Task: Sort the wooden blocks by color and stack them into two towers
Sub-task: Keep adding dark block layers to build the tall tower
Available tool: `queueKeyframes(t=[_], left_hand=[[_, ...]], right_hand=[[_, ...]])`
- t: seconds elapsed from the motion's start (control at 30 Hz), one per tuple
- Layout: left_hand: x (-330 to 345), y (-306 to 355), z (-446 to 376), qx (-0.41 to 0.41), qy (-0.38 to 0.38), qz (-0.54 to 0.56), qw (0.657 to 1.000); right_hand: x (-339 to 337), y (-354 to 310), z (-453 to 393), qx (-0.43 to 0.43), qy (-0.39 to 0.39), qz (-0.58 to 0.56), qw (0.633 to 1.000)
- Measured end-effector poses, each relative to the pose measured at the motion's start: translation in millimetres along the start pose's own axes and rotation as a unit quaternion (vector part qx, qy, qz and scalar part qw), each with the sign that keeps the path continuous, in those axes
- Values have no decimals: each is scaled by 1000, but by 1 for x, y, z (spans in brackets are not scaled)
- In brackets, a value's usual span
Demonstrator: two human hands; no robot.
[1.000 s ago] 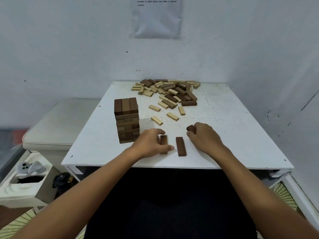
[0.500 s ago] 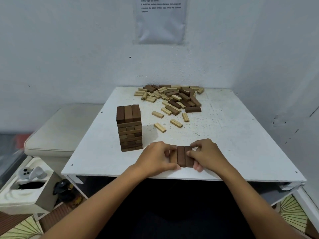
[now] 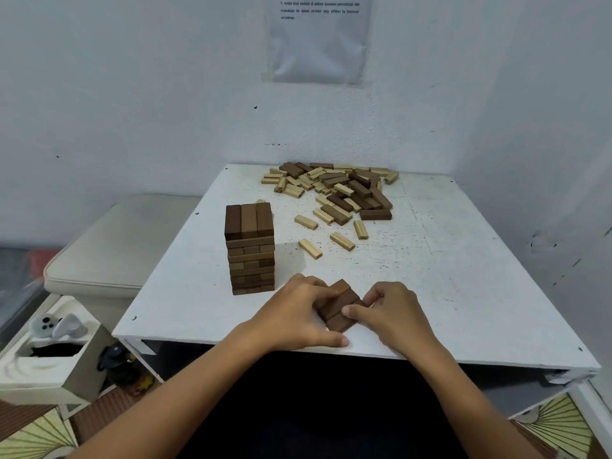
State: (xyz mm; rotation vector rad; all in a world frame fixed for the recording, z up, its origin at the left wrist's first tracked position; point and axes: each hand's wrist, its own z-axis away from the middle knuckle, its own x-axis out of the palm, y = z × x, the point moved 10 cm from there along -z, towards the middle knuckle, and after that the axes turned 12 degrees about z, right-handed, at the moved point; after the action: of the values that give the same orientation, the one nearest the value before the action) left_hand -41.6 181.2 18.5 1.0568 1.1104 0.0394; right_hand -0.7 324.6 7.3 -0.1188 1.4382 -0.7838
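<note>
Three dark brown blocks lie pressed side by side near the table's front edge, turned at a slant. My left hand grips them from the left and my right hand pinches them from the right. A tower of dark blocks, several layers high, stands to the left, a little behind my left hand. At the table's far side lies a loose pile of dark and light blocks. A few light blocks lie apart between the pile and my hands.
The white table stands in a corner, with walls behind and to the right. A cream cushioned seat sits left of it. Lower left, a white box holds a controller.
The three dark blocks, apart a second ago, were pushed together by both hands, then rotated from straight to a slant. The view has tilted slightly.
</note>
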Motion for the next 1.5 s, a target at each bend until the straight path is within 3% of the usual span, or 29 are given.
queueKeyframes(t=[0.13,0.27,0.33,0.47,0.57,0.7,0.8,0.97,1.5], left_hand=[[0,4,-4,14,-10,-5,1000],[2,8,-8,21,-84,-22,996],[0,6,-8,22,-85,-14,996],[-6,-2,-2,28,-26,19,999],[-12,-9,6,15,40,83,996],[-9,-12,16,-7,126,289,949],[-2,-11,11,-33,160,371,914],[10,-8,3,-40,182,447,875],[11,-7,4,-14,214,494,842]], right_hand=[[-3,-4,3,-26,27,92,995],[-3,-12,6,-81,40,-13,996],[4,-15,10,-104,24,-32,994],[3,-14,13,-110,68,-53,990],[-12,-3,10,-83,123,-177,973],[-7,3,3,-44,97,-337,935],[6,-5,2,-41,63,-395,915],[21,-21,6,-64,29,-419,905],[31,-30,9,-86,43,-418,904]])
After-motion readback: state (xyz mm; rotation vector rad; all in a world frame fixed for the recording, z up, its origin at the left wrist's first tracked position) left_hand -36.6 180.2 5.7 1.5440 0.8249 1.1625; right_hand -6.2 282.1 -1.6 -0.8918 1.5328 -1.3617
